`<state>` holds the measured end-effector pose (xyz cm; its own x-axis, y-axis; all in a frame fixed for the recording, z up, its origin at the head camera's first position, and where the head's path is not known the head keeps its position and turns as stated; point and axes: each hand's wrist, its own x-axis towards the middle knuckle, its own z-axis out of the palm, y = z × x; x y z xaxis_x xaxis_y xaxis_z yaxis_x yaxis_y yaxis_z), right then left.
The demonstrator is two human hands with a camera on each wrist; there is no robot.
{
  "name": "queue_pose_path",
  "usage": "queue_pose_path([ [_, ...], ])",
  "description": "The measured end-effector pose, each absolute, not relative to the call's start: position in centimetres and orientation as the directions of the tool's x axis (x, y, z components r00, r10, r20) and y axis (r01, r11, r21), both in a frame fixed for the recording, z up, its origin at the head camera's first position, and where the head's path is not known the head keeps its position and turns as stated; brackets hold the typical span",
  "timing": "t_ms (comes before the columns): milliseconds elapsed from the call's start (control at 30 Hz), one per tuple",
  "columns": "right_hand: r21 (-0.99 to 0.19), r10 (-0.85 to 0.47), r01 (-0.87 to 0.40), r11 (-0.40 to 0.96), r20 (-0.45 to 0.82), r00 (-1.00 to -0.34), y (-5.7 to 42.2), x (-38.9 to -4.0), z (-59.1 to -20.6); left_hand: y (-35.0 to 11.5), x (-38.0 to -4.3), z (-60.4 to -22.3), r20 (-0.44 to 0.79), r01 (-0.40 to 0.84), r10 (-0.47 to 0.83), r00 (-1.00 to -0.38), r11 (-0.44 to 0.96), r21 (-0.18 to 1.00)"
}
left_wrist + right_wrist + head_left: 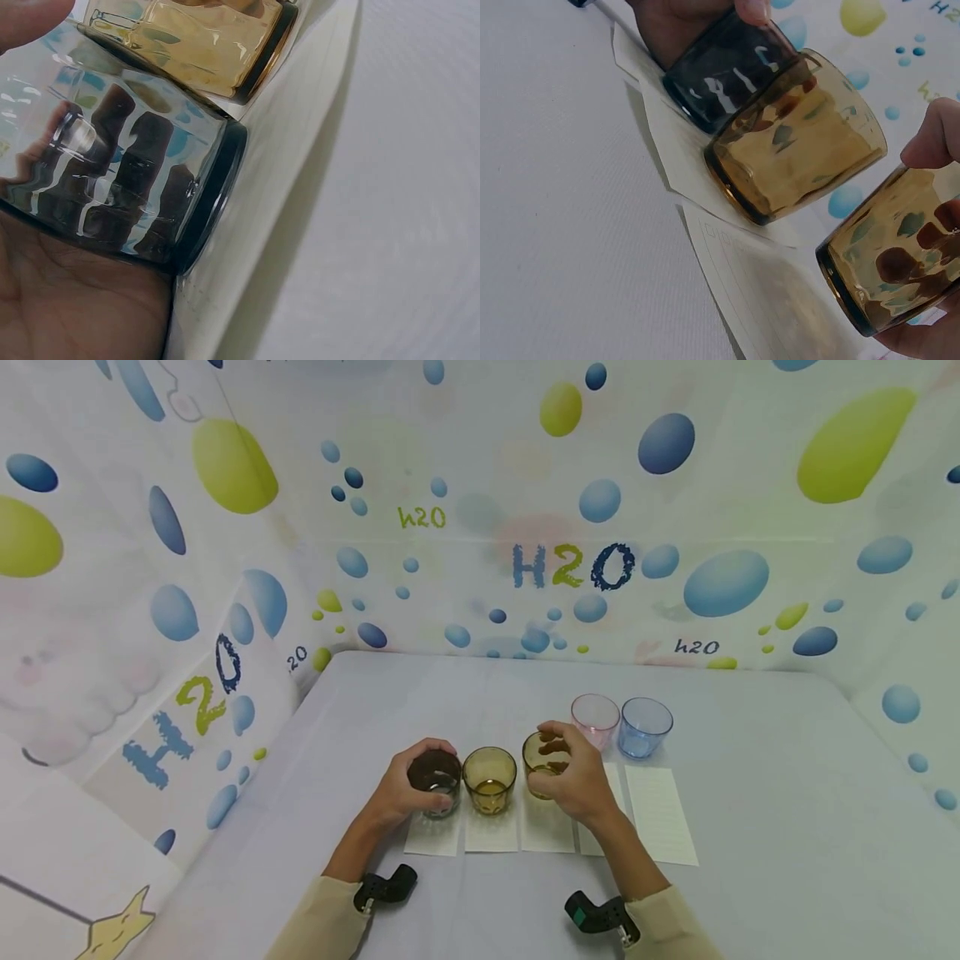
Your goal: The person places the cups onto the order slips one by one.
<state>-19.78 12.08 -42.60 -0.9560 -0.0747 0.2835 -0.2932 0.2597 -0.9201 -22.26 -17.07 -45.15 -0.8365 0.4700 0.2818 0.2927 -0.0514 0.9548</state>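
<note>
One dark glass [433,770] is gripped round its sides by the left hand [397,791] and one amber glass [877,253] by the right hand [582,779], lower centre of the frame, probably to keep both upright along the paper strips [491,837], flanking the middle glass [490,782].

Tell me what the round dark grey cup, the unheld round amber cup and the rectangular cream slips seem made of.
Round dark grey cup: probably glossy glass, perhaps plastic; highlights streak it and the left hand shows through. Unheld round amber cup: likely the same; see-through, shiny, rippled. Rectangular cream slips: seemingly matte paper; thin, with faint printed lines.
</note>
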Motion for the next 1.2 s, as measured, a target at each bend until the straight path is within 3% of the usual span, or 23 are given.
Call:
queue_pose_path([
  [800,-0.926,-0.153,-0.216,0.308,0.176,-0.972,12.7,-20.1,-43.7,-16.8,-22.4,-44.9,0.249,0.273,0.447,-0.859,-0.010,0.962],
  [1200,-0.942,-0.216,-0.168,0.292,0.106,-0.971,13.2,-20.3,-43.4,-16.9,-22.4,-45.2,0.287,0.307,0.470,-0.835,-0.034,0.951],
])
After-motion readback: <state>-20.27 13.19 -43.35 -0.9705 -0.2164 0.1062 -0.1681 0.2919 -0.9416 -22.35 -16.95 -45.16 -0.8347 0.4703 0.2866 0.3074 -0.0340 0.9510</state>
